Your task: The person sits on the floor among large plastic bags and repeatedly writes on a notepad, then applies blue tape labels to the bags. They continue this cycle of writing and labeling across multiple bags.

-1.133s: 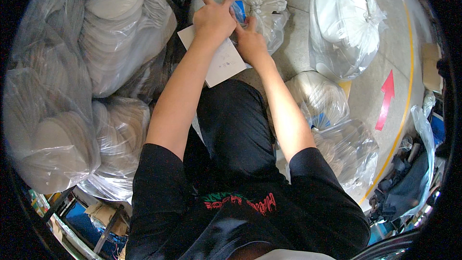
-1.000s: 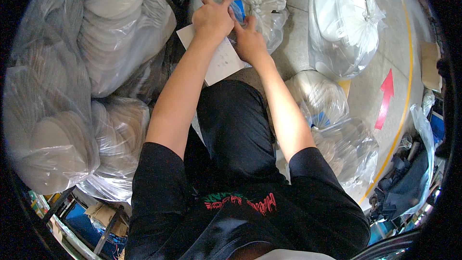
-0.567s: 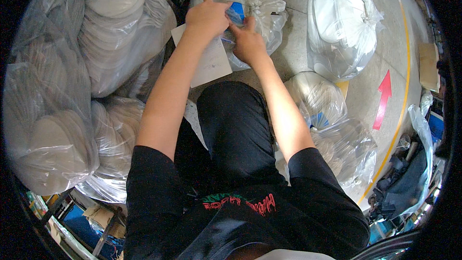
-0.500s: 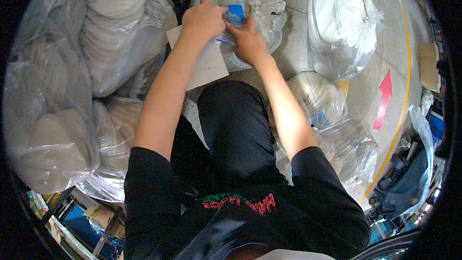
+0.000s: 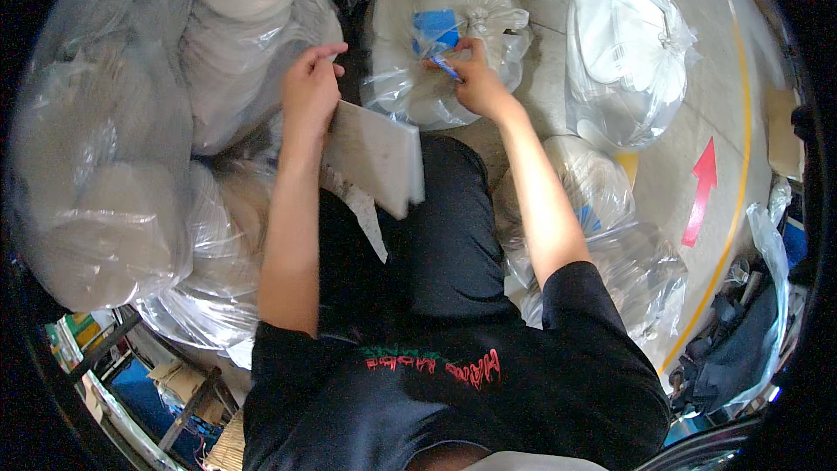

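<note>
My left hand (image 5: 309, 92) grips a flat white pad of paper (image 5: 377, 157) by its upper edge, over my lap. My right hand (image 5: 469, 74) reaches forward and pinches a small blue item, perhaps a pen (image 5: 443, 64), against a clear plastic bag of white goods (image 5: 410, 9). A blue label (image 5: 433, 26) shows on that bag just above my fingers. I am seated, in a dark shirt and dark trousers.
Large clear bags of stacked white discs (image 5: 244, 44) pile up on my left. More tied bags (image 5: 623, 48) stand at the right and beside my right leg (image 5: 602, 209). The concrete floor has a yellow line and a red arrow (image 5: 702, 192).
My left hand has left the bag and swung left and back with the pad. My right hand stays at the bag by the blue label.
</note>
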{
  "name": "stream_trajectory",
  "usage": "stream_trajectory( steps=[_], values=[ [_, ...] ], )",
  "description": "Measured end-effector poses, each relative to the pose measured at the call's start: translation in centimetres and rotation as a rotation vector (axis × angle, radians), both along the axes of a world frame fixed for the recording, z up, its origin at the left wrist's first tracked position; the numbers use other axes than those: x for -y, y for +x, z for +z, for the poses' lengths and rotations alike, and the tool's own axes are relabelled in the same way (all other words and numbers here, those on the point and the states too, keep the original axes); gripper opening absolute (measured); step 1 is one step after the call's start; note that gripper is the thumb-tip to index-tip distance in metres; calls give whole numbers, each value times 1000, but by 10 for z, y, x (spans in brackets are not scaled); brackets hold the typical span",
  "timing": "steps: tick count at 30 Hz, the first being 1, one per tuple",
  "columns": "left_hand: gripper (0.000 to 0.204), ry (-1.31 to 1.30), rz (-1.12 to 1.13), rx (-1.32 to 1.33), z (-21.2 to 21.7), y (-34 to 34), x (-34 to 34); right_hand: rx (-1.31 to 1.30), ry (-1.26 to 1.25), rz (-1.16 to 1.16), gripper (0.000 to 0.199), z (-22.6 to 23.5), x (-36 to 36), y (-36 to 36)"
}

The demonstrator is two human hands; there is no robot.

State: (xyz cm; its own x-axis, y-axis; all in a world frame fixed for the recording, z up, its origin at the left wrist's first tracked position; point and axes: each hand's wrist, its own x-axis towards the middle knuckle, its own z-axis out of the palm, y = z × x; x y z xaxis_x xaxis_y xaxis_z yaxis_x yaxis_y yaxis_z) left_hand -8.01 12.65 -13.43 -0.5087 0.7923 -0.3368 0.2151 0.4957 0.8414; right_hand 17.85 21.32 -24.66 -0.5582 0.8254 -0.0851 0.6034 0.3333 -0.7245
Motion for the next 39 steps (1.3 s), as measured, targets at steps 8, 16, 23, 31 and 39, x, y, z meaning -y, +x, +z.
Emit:
stream_trajectory(
  steps=[8,16,23,31,39],
  values=[
    [31,22,347,673,1,37,73,-399,-399,54,37,99,60,30],
    [32,166,76,844,6,33,113,-332,-587,86,29,129,119,49],
    [24,163,-203,490,21,40,144,-556,-641,-6,19,106,137,50],
    [21,281,-259,430,41,61,163,-642,-714,-27,22,121,156,70],
    [19,357,-280,368,56,89,178,-676,-601,-88,25,140,184,90]
  ],
)
